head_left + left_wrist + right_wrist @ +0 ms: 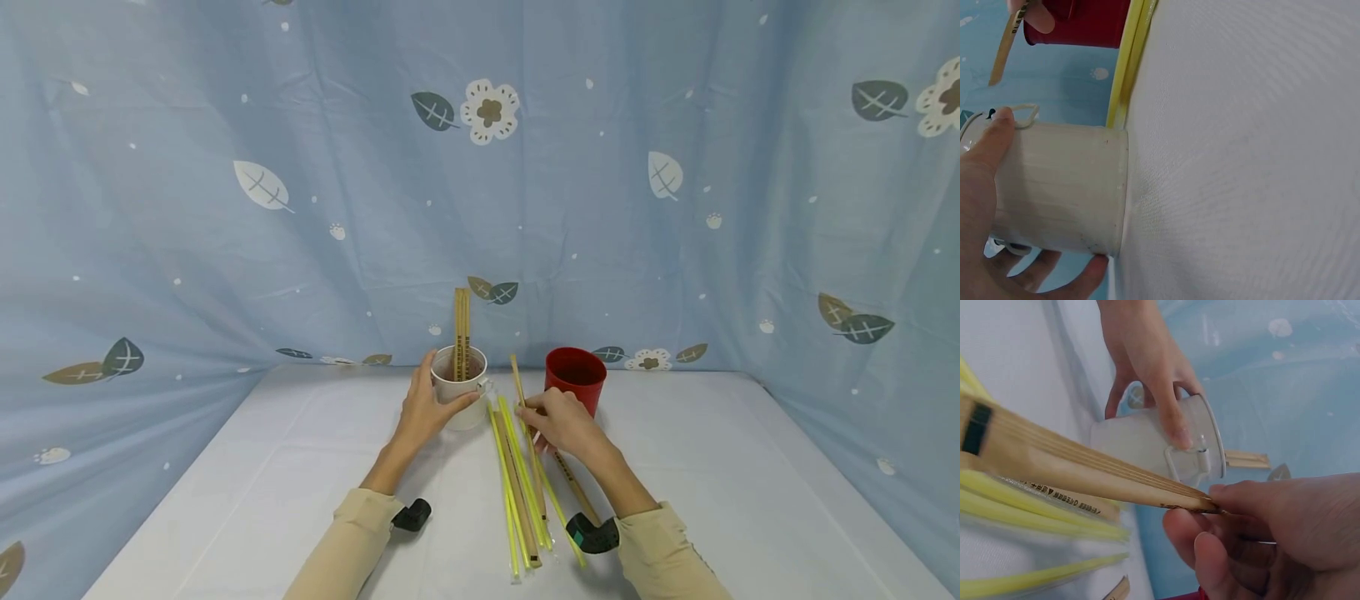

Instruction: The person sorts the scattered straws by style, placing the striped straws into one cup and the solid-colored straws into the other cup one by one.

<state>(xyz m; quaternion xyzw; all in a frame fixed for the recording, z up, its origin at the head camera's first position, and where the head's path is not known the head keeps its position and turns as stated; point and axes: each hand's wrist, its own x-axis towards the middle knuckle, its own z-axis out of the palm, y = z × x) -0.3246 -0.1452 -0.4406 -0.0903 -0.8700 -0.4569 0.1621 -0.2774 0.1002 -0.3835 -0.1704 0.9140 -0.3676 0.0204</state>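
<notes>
My left hand [426,410] is wrapped round a small white metal pail [467,411], its thumb by the handle ear at the rim and its fingers on the far side. Brown paper-wrapped chopsticks [462,333] stand upright in that pail. Thumb and fingers of my right hand [570,425] pinch another brown chopsticks packet [1104,465], which slants over the pile in the head view. Below it lie several yellow straws [501,487] in clear wrappers and more brown chopsticks packets [525,508]. A red pail [592,393] stands just behind my right hand, which partly hides it.
The white cloth-covered table [247,492] carries everything. A blue printed curtain [360,192] hangs along its back edge and sides. Black wrist cameras [412,516] sit at both sleeve cuffs.
</notes>
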